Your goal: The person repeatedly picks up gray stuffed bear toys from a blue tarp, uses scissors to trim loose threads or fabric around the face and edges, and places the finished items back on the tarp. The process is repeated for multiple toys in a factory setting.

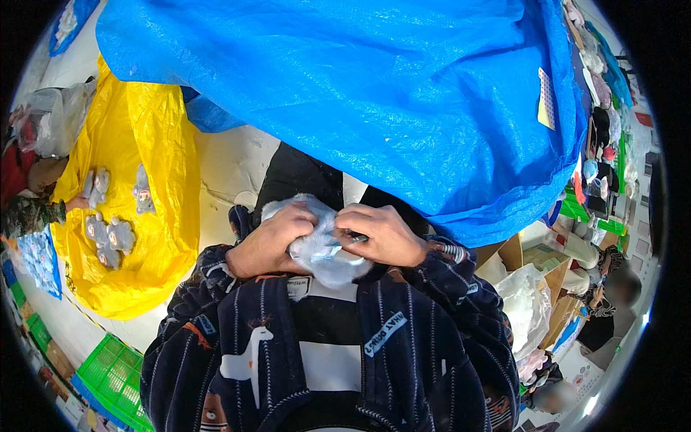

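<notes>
Close to my lap I hold a soft grey plush toy [319, 250] with a whitish patch on its front. My left hand [270, 241] grips its left side, fingers curled over the fur. My right hand [386, 234] is closed at its right side, the fingers bent and pinching. A small dark thing shows between those fingers, too little of it to name. Parts of the toy are covered by both hands.
A blue tarp [345, 79] spreads across the front. At left, several grey plush toys [110, 237] lie on a yellow sheet [169, 237], where another person's hand [76, 203] reaches in. A green crate [115, 378] stands lower left; a cardboard box [511, 252] and white plastic bag [524, 306] are at right.
</notes>
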A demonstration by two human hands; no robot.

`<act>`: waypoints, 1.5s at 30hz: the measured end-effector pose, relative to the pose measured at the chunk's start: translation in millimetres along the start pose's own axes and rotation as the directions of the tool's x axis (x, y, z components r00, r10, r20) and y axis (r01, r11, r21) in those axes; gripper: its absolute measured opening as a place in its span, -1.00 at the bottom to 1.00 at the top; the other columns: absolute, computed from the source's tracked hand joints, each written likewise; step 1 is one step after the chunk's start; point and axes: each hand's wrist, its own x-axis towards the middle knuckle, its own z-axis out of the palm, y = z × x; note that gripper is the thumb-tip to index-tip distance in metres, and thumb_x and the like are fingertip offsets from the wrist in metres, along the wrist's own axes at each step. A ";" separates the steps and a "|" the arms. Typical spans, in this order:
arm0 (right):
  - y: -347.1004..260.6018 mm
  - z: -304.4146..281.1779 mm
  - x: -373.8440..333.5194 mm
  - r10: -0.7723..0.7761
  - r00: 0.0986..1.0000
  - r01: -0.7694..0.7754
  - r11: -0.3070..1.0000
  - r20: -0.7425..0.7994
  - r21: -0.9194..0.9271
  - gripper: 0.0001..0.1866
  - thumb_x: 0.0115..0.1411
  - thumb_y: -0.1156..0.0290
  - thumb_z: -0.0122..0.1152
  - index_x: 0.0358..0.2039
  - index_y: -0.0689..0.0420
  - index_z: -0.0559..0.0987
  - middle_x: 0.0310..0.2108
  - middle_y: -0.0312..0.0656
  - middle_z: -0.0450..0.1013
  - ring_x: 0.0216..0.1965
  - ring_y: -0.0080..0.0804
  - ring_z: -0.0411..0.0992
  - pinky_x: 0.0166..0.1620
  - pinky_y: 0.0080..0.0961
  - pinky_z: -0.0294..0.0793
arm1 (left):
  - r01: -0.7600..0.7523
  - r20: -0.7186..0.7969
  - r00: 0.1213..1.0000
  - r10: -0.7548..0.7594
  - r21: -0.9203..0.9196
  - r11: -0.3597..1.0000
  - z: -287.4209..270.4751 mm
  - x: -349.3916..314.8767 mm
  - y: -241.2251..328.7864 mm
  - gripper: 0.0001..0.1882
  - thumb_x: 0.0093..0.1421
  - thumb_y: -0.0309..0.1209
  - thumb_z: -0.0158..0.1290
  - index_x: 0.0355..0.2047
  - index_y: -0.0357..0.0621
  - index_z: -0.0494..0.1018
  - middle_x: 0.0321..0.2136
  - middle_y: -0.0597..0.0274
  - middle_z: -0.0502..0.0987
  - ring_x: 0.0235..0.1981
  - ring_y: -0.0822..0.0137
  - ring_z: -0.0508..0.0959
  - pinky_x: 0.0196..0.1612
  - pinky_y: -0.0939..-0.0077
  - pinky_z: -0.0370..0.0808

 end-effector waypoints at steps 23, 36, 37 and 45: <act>-60.0 -31.1 -40.0 0.238 0.968 -0.252 0.928 -0.083 -0.273 -0.72 -0.12 0.43 0.22 -0.33 0.11 0.43 -0.42 -0.22 0.34 -0.49 -0.20 0.41 -0.49 -0.35 0.38 | -0.032 0.018 0.999 0.027 0.320 0.947 18.7 29.0 18.1 -0.67 -0.15 -0.40 0.15 -0.36 -0.17 0.31 -0.41 0.15 0.33 -0.35 0.12 0.40 -0.30 0.34 0.36; -44.1 -18.5 -60.8 0.142 0.976 -0.181 0.952 -0.167 -0.246 -0.66 -0.15 0.54 0.19 -0.31 0.13 0.34 -0.34 -0.18 0.32 -0.49 -0.19 0.41 -0.47 -0.36 0.42 | -0.040 -0.011 0.999 0.051 0.490 0.871 32.5 53.4 31.1 -0.57 -0.22 -0.32 0.19 -0.30 -0.13 0.32 -0.31 0.21 0.36 -0.33 0.16 0.42 -0.34 0.38 0.41; -43.2 -17.0 -61.4 0.115 0.975 -0.163 0.952 -0.190 -0.260 -0.66 -0.15 0.54 0.19 -0.31 0.13 0.34 -0.33 -0.18 0.32 -0.49 -0.20 0.41 -0.47 -0.36 0.42 | -0.063 0.012 0.998 0.066 0.506 0.860 36.4 57.4 29.9 -0.61 -0.20 -0.33 0.15 -0.33 -0.11 0.34 -0.30 0.25 0.36 -0.31 0.18 0.41 -0.31 0.38 0.40; -2.4 -32.0 -66.1 0.286 0.830 -0.376 0.921 -0.479 -0.102 -0.88 0.04 0.49 0.11 -0.44 0.25 0.40 -0.52 0.01 0.35 -0.46 -0.02 0.37 -0.44 -0.31 0.33 | -0.285 0.032 0.953 0.302 0.437 0.853 41.1 48.4 21.2 -0.76 -0.22 -0.49 0.04 -0.44 -0.14 0.39 -0.33 0.26 0.38 -0.30 0.25 0.46 -0.31 0.45 0.46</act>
